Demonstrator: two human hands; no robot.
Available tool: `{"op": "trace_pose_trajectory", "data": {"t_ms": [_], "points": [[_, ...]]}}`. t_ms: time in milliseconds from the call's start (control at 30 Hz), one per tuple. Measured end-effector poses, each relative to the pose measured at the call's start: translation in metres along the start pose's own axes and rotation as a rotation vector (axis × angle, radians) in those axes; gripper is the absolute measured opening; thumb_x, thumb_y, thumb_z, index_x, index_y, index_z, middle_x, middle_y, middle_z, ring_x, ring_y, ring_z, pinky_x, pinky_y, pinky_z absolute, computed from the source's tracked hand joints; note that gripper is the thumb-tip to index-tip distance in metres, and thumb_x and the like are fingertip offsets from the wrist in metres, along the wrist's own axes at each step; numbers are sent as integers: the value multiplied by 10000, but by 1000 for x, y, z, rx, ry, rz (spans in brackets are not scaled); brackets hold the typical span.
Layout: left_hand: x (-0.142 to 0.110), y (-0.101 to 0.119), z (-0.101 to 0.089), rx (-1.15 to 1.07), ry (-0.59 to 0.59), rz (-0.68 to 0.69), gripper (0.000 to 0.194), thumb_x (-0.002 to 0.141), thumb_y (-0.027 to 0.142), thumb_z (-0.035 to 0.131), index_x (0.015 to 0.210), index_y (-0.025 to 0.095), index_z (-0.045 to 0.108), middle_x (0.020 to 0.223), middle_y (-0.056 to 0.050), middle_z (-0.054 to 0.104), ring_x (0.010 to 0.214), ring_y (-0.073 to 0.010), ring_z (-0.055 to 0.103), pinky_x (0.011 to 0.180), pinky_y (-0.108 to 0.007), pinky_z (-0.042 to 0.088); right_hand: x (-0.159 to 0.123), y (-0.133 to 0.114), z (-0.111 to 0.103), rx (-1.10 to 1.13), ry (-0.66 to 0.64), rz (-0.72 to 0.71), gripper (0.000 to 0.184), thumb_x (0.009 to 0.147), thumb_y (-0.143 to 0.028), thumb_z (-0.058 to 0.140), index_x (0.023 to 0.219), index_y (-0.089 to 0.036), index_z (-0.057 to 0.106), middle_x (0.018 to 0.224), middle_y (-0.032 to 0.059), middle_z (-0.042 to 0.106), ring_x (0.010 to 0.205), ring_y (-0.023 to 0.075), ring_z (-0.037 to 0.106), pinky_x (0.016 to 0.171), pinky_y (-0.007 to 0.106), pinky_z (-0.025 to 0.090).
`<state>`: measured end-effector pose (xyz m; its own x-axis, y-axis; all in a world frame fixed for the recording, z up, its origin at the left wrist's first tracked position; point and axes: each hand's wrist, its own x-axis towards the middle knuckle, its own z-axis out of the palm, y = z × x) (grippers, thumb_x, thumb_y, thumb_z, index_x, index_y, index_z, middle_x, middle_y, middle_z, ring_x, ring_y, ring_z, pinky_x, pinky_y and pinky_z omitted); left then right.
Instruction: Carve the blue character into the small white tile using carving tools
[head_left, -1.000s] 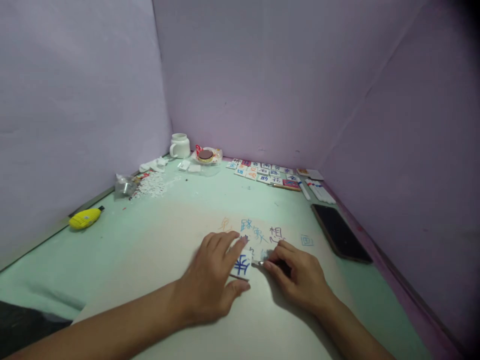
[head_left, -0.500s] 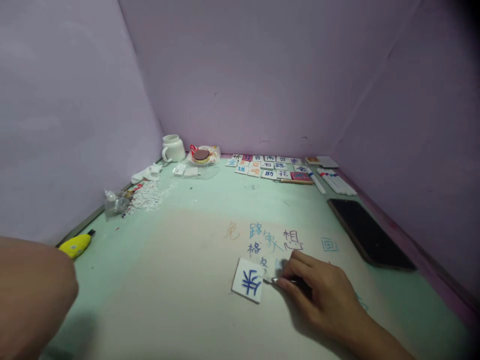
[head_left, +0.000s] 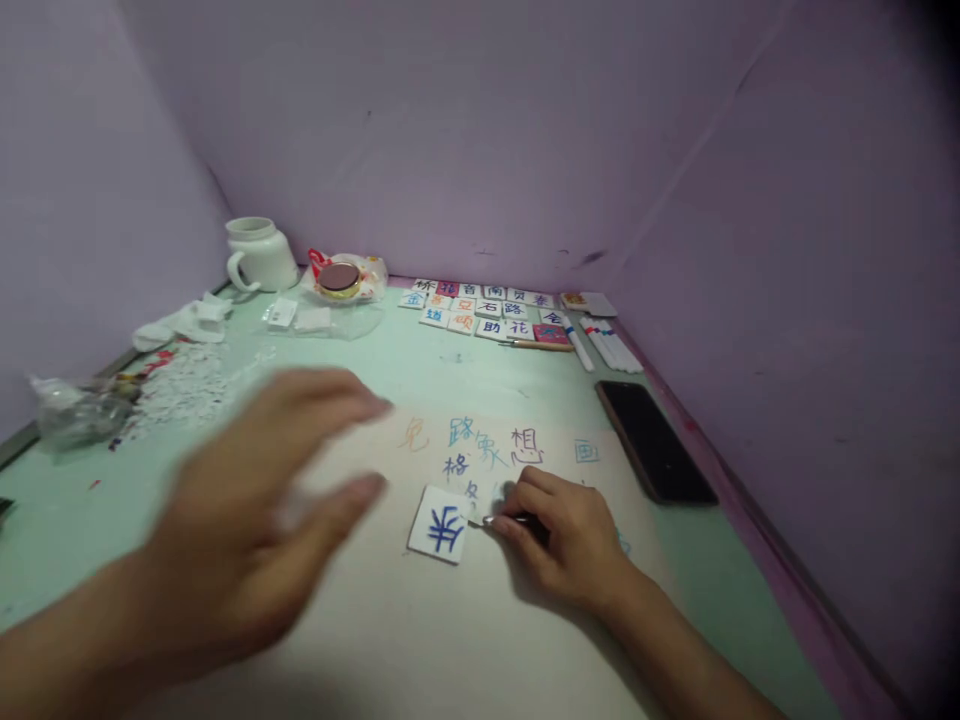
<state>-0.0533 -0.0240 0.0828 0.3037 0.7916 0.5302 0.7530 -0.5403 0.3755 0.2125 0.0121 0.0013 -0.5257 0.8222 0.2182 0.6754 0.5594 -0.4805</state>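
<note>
Square white tile [head_left: 439,525], blue-lettered, is lying on pale paper [head_left: 360,620]; right of it, the right hand [head_left: 566,540] is pinching a slim metal-tipped tool [head_left: 489,521]; left of it, the empty left hand [head_left: 240,520] is hovering half-open.

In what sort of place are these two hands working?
Probably a small craft corner: purple walls stand close around a pale green table, where rows of character tiles and several white pens lie.

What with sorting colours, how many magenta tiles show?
2: a magenta tile in the back row, another at the front row's right end. The left hand could hide more.
</note>
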Motion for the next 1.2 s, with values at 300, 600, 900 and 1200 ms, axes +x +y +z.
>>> {"op": "trace_pose_trajectory", "data": {"t_ms": [300,600,900,1200], "points": [[-6,-17,87,-132,-476,-36,538,729,163,661,1241,119,503,1211,-167,527,1081,-329,490,914,-535,451,15,8,-4,12,41,-29,168,859,-286,569,746,-193,652,676,3,564,577,124,514,528,254,263],[-7,-21,96,-250,-348,-114,535,650,87,704,1146,190,532,1132,-96,520,1035,-270,494,905,-435,453,20,8,-11,4,-47,-39,210,864,-259,523,724,-192,664,643,0,527,531,118,482,508,264,243],[-8,-22,96,-270,-336,-98,508,655,96,692,1139,181,564,1126,-97,534,1031,-267,508,900,-432,464,22,10,-15,48,-116,12,183,845,-281,554,706,-195,635,661,-10,541,569,117,495,525,264,244],[-11,-20,99,-242,-280,-122,499,644,130,710,1120,163,565,1130,-115,535,1040,-278,524,903,-436,478,20,7,-7,44,-46,80,172,823,-288,551,702,-193,626,661,1,554,556,129,504,524,258,242]]}}
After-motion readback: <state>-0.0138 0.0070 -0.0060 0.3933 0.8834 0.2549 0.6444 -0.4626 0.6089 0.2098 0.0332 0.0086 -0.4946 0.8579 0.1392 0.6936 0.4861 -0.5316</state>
